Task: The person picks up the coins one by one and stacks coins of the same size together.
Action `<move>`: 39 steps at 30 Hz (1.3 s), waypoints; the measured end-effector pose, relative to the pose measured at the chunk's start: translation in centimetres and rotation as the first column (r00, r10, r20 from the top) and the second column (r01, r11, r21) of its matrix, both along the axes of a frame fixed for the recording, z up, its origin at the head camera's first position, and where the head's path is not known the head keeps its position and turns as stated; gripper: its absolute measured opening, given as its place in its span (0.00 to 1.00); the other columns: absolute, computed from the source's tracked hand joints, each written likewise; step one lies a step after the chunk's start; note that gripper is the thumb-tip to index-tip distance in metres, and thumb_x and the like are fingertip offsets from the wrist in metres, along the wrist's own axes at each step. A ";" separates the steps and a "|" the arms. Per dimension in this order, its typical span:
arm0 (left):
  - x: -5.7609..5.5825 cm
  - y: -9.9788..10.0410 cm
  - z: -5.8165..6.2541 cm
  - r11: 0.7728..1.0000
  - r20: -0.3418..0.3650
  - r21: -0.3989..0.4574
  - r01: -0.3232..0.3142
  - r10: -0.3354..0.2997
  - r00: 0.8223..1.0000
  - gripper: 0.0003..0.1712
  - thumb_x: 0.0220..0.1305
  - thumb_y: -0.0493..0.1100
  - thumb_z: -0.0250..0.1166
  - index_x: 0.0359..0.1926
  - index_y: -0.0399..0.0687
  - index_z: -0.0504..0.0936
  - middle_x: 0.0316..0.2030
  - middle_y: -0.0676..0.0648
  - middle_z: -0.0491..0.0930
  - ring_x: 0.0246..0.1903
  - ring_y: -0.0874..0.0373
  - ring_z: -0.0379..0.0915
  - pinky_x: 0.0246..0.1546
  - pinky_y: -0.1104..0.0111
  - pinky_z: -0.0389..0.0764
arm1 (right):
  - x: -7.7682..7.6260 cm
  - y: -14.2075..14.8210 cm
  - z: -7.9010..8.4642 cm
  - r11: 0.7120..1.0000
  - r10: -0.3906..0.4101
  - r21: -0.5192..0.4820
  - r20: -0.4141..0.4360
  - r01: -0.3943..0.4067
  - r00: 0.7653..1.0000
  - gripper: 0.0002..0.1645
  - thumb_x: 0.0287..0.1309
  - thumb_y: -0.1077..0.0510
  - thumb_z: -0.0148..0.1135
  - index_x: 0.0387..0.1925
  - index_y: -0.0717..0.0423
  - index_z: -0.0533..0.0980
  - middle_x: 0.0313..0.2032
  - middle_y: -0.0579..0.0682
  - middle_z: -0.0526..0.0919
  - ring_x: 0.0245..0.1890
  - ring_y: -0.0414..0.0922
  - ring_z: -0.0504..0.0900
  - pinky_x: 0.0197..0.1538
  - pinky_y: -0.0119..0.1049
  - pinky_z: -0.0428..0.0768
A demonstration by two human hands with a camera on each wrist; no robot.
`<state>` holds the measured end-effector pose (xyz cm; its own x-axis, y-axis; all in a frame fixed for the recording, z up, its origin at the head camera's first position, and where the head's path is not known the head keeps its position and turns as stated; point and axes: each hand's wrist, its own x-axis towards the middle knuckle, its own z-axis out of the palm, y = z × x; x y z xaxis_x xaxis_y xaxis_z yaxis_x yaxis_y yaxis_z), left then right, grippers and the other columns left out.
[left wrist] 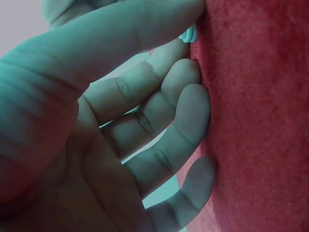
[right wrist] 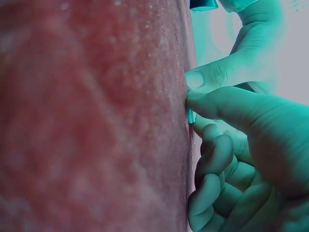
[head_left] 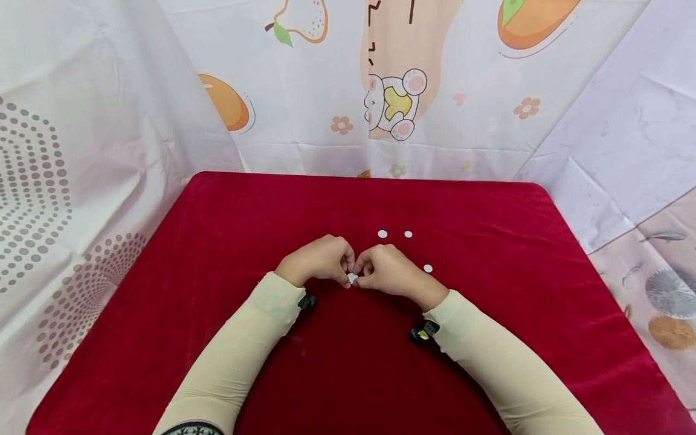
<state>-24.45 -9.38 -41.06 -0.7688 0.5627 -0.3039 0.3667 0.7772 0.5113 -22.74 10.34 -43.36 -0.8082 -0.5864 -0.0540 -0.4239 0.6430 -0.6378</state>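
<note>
In the head view both hands meet at the middle of the red-covered table around a small stack of white discs (head_left: 352,278). My left hand (head_left: 325,258) pinches the stack from the left between thumb and forefinger. From the right, my right hand (head_left: 390,269) grips it likewise, thumb close to the other thumb. The left wrist view shows the layered edge of the white stack (left wrist: 189,35) beneath the left thumb, low over the cloth. A sliver of the stack (right wrist: 191,116) shows under the right thumb in the right wrist view; fingers hide the rest.
Beyond the right hand lie three loose white discs: one disc (head_left: 383,234) at the back, a smaller one (head_left: 408,234) beside it, and another (head_left: 428,268) near the right wrist. Red cloth (head_left: 261,211) covers the table. Printed white curtains (head_left: 304,121) hang behind and at both sides.
</note>
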 end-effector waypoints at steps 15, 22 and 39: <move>0.0 -0.1 -0.2 1.000 0.005 0.012 0.000 0.000 1.000 0.11 0.49 0.42 0.84 0.27 0.55 0.86 0.23 0.54 0.84 0.26 0.61 0.77 0.30 0.69 0.78 | 0.2 0.4 0.1 1.000 -0.001 -0.016 0.003 0.001 1.000 0.08 0.54 0.55 0.78 0.36 0.47 0.86 0.17 0.40 0.79 0.18 0.36 0.73 0.27 0.30 0.72; 0.1 -0.1 -0.2 1.000 0.013 0.000 -0.015 0.015 1.000 0.11 0.50 0.42 0.83 0.27 0.56 0.87 0.24 0.53 0.83 0.26 0.60 0.76 0.30 0.68 0.78 | -0.1 1.6 0.8 0.999 -0.028 -0.023 0.011 0.028 1.000 0.09 0.54 0.57 0.78 0.37 0.51 0.86 0.19 0.42 0.79 0.19 0.38 0.74 0.29 0.33 0.75; 0.0 -0.3 0.1 1.000 0.018 0.023 -0.004 0.004 1.000 0.10 0.53 0.43 0.82 0.26 0.55 0.86 0.24 0.52 0.82 0.25 0.59 0.75 0.30 0.67 0.78 | -1.5 4.7 2.8 0.989 -0.132 -0.067 0.000 0.132 0.991 0.06 0.59 0.57 0.73 0.39 0.51 0.87 0.23 0.45 0.81 0.22 0.42 0.74 0.32 0.38 0.76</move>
